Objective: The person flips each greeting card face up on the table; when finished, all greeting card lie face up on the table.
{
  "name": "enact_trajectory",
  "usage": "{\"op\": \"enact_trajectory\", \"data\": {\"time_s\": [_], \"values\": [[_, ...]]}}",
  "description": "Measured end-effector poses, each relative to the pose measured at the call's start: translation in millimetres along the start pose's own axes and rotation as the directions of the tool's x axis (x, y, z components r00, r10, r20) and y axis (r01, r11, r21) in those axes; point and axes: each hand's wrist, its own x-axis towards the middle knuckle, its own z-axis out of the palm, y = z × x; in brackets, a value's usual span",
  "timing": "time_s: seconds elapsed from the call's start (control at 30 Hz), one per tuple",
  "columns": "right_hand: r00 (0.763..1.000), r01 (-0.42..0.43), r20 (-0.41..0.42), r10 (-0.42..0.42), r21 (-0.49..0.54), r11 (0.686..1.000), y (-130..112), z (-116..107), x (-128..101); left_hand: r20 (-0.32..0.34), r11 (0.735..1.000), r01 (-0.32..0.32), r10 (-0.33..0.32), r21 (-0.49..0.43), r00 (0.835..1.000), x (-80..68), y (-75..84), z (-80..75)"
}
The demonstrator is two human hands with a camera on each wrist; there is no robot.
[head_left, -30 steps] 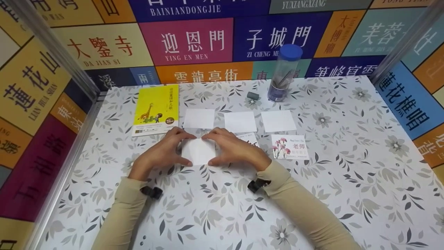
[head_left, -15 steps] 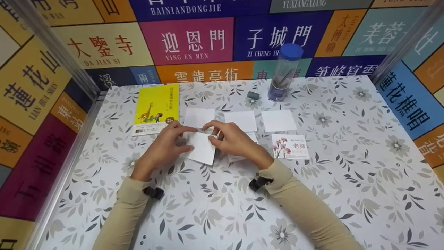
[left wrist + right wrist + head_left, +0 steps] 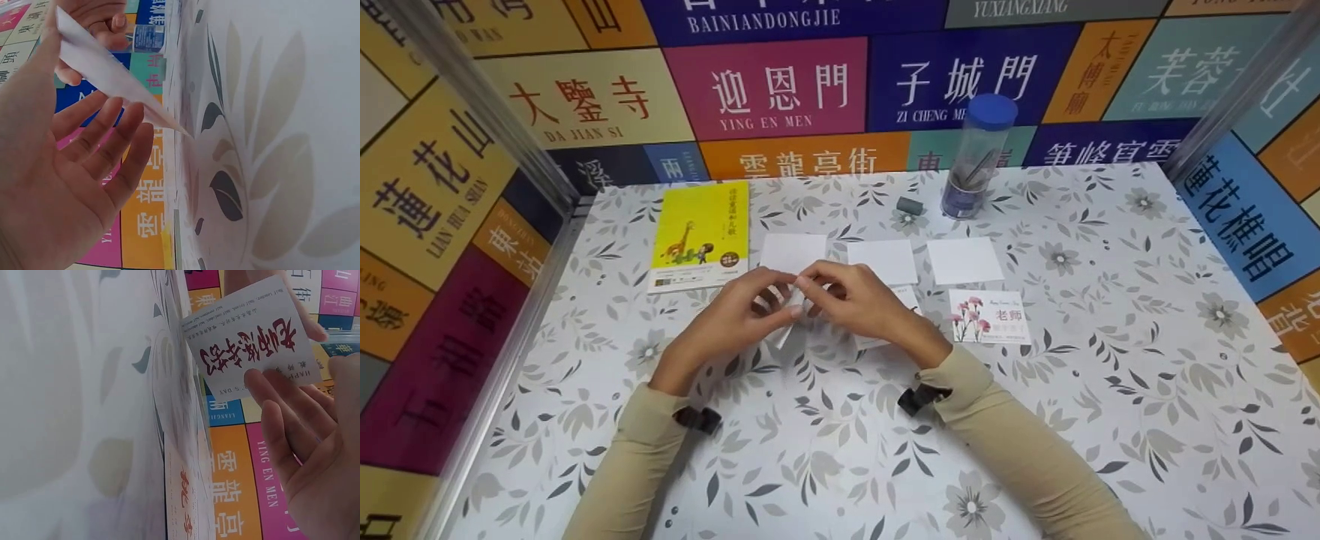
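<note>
Booth walled with coloured street-name panels; floral-print table (image 3: 1110, 360) fills the floor of it. On the table, far side: yellow book (image 3: 699, 235) at left, clear tube with blue cap (image 3: 979, 154) and a small grey eraser (image 3: 909, 205) near it. Three blank white cards in a row: (image 3: 793, 253), (image 3: 883, 261), (image 3: 964, 259). A flower-printed card (image 3: 988, 316) lies right of the hands, and another card (image 3: 885, 319) sits mostly hidden under the right hand.

Change: a second ago the held card (image 3: 784, 315) lay flat, white side up, pinned at its edges by both hands; half a second ago its far edge was coming up; now it is raised nearly on edge between the hands, only one lower corner touching the table in the left wrist view. Judged as mid-flip, printed face being turned into sight.

Left hand (image 3: 731, 322) pinches the card's upper edge with the thumb, other fingers (image 3: 112, 140) loose and spread beneath it. Right hand (image 3: 859, 304) holds the opposite side, fingertips (image 3: 270, 391) on the printed face.

Card look: small thin rectangle, blank white on one side (image 3: 107, 70), the other (image 3: 250, 340) with red brush-style characters and fine black print lines. Stiff, not creased.
</note>
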Motion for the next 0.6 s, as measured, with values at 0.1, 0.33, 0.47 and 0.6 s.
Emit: {"op": "enact_trajectory", "data": {"time_s": [0.1, 0.33, 0.47, 0.6], "values": [[1.000, 0.019, 0.009, -0.019, 0.010, 1.000, 0.9, 0.6, 0.2, -0.023, 1.000, -0.010, 0.009, -0.029, 1.000, 0.2, 0.7, -1.4], [1.000, -0.002, 0.001, 0.002, -0.007, 1.000, 0.1, -2.6, -0.3, -0.253, 0.988, -0.090, 0.056, -0.127, 0.966, 3.5, -1.7, -6.6], [1.000, 0.017, 0.007, -0.016, -0.104, 0.994, 1.1, -5.3, 0.3, -0.344, 0.978, -0.121, 0.056, -0.170, 0.937, 4.2, -5.7, -6.8], [0.997, -0.009, 0.068, 0.028, -0.253, 0.967, 2.3, -8.6, -2.3, -0.320, 0.971, -0.081, 0.004, -0.226, 0.947, 4.8, -9.9, -5.6]]}}
